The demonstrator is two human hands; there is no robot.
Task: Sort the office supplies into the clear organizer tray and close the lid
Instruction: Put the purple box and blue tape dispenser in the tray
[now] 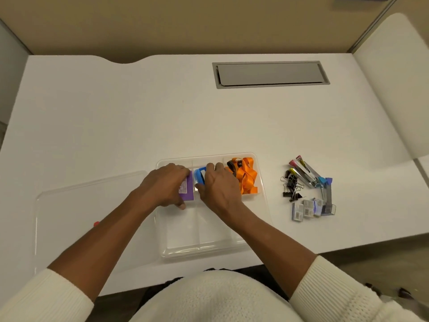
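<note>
Clear plastic organizer tray (209, 248) sits at lower centre of the white desk (116, 126); its flat clear lid (76, 205) lies just left; the left hand (166, 185) has its fingers closed round a purple box (187, 188) in the tray's upper-left compartment; the right hand (220, 187) grips a blue item (200, 175) beside orange ribbon (247, 175); binder clips and staplers (308, 184) wait at right; a grey cable hatch (270, 74) lies near tan partition walls (185, 24).

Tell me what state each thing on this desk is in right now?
Organizer tray: open, near compartments bare.
Lid: off, flat on the desk left of the tray.
Purple box: in the far left compartment, held by the left hand.
Blue item: in the middle compartment, under the right hand.
Orange lanyard: bunched in the far right compartment.
Binder clips, staplers, staple boxes: unsorted, right of the tray.
Desk hatch: shut.
</note>
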